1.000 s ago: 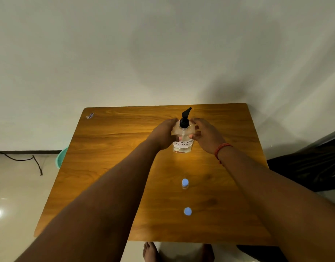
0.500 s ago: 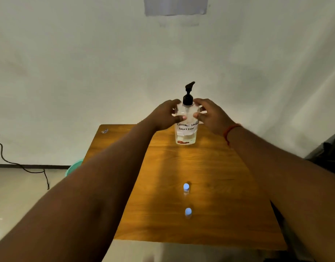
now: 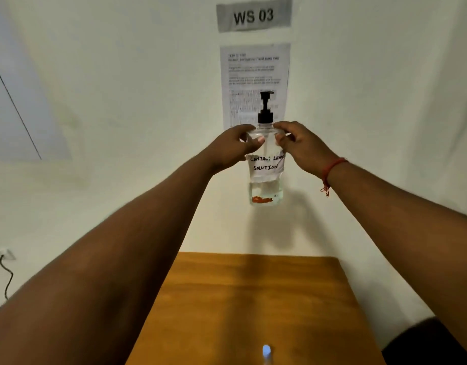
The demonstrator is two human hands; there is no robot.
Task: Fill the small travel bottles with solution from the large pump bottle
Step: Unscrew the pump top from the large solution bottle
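The large clear pump bottle with a black pump head and a handwritten label "CONTACT LENS SOLUTION" is held upright in the air, high above the wooden table and in front of the wall. My left hand grips its shoulder from the left, and my right hand grips it from the right. A little clear liquid fills its lower part. One small travel bottle with a light blue cap stands at the bottom edge of the view.
On the wall behind the bottle hangs a sign "WS 03" and a printed sheet. A wall socket with a black cable is at the left. Something dark sits at the table's right.
Both hands have lifted the pump bottle off the table and raised it high. The view has tilted up, so only one small bottle remains in sight.
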